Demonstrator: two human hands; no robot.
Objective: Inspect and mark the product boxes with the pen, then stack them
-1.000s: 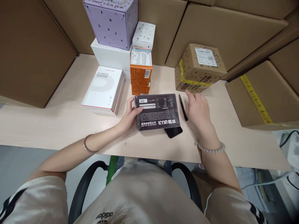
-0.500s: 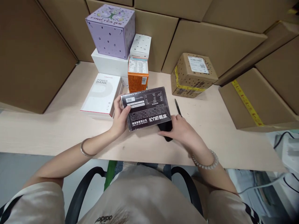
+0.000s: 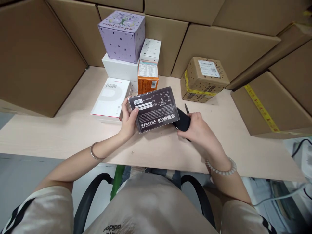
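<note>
My left hand (image 3: 129, 118) grips the left end of a dark, film-wrapped chocolate box (image 3: 154, 110), thumb on the printed face. The box is held tilted above the table, its back text and barcode turned up. My right hand (image 3: 201, 131) is closed around a flat black phone (image 3: 182, 121), whose left end is hidden behind the box. A dark pen (image 3: 186, 109) lies on the table, partly covered by the phone and my right hand.
Behind the chocolate box stands an orange carton (image 3: 148, 83), with a small white box (image 3: 150, 50) behind it. A white power bank box (image 3: 110, 97) lies left; a purple tea box (image 3: 122, 40) sits on a white box (image 3: 119, 67). A taped brown carton (image 3: 203, 79) stands right. Cardboard walls (image 3: 226, 48) enclose the table.
My right hand has closed around the phone, raised it from the table and moved slightly right. My left hand still holds the chocolate box. The view has shifted a little.
</note>
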